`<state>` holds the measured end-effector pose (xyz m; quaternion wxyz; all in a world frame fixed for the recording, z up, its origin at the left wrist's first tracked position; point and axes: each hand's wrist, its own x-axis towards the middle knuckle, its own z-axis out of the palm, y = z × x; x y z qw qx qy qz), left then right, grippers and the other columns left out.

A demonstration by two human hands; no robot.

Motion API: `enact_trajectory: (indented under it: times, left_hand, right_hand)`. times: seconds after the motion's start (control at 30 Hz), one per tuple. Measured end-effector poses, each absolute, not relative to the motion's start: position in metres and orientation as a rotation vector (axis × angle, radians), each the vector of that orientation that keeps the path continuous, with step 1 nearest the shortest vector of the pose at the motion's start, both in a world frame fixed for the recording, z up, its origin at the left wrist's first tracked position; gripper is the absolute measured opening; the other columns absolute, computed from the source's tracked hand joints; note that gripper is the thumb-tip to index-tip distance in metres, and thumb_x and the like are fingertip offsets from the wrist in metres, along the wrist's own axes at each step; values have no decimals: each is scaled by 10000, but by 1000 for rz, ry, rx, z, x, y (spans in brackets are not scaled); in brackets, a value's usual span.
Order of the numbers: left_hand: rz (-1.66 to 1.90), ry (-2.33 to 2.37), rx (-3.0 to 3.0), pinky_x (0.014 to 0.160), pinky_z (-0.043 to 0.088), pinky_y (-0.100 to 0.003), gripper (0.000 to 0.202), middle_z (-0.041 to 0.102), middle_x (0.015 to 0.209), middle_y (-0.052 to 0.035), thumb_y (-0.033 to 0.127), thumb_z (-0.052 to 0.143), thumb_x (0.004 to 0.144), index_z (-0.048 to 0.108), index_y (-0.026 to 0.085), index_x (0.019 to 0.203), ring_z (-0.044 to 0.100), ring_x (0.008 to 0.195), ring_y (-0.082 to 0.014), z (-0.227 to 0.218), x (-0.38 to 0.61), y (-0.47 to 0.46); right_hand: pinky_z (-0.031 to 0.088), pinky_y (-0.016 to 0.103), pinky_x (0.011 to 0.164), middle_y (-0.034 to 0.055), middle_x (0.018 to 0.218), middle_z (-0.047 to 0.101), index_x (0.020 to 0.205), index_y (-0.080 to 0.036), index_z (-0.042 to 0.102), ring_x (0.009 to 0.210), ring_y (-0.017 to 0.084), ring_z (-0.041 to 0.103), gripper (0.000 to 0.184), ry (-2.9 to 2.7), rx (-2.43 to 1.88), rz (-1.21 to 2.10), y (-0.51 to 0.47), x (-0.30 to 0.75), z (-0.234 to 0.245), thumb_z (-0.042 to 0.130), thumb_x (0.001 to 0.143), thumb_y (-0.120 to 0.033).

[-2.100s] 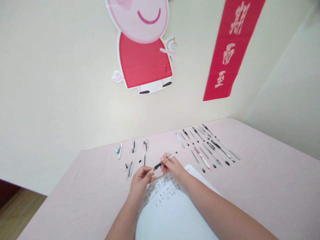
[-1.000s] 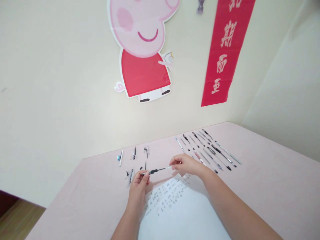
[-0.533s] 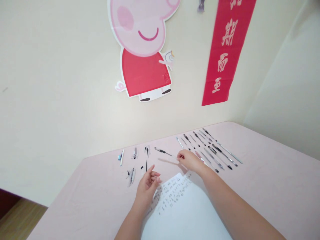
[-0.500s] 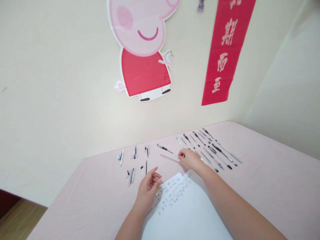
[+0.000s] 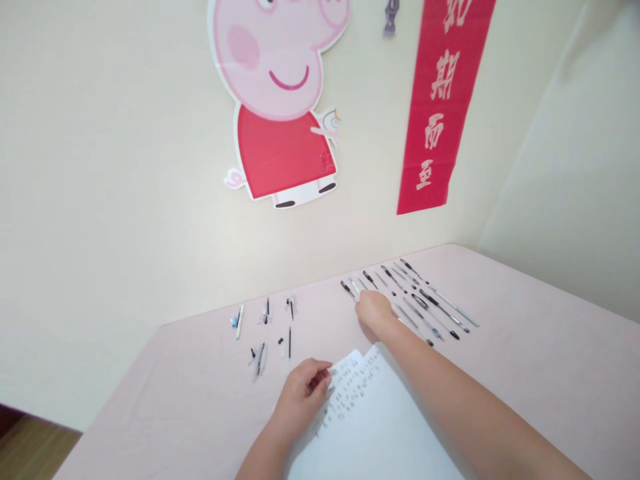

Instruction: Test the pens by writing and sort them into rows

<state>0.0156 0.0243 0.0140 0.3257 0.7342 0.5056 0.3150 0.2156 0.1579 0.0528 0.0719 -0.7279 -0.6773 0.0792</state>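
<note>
My right hand (image 5: 375,310) is at the left end of the row of pens, its fingers closed around the lower part of a pen. The black-ended tip of that pen (image 5: 347,289) sticks out beyond the hand; the rest of it is hidden. A light blue-white pen (image 5: 354,287) lies just beside it, partly covered by the hand. My left hand (image 5: 306,390) rests at the left edge of the written paper (image 5: 380,427), fingers loosely curled and thumb a little apart, with nothing visible in it.
Several more pens (image 5: 445,310) lie slanted in two rows on the right of the pink tabletop (image 5: 200,400). To the left lie a white pen with a blue cap (image 5: 240,323) and several small groups of pen parts (image 5: 259,360). The wall (image 5: 150,233) borders the table's far edge.
My right hand has brought the pen from the gap on the left to the row's left end and turned it in line. My left hand's fingers have curled in at the paper.
</note>
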Motion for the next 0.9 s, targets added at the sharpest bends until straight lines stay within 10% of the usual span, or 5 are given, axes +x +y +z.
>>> enact_trajectory:
  times: [0.9]
  left_hand:
    - [830,1315,1931,672,437,-269,222,628,809,-57,220,510,788,661,183,947,564,711,-155,14,15,24]
  right_hand:
    - [466,315,739,226,930,665,954,-56,665,896,269,638,261,-2190,-2033,107,152,201,42,439,861,-147]
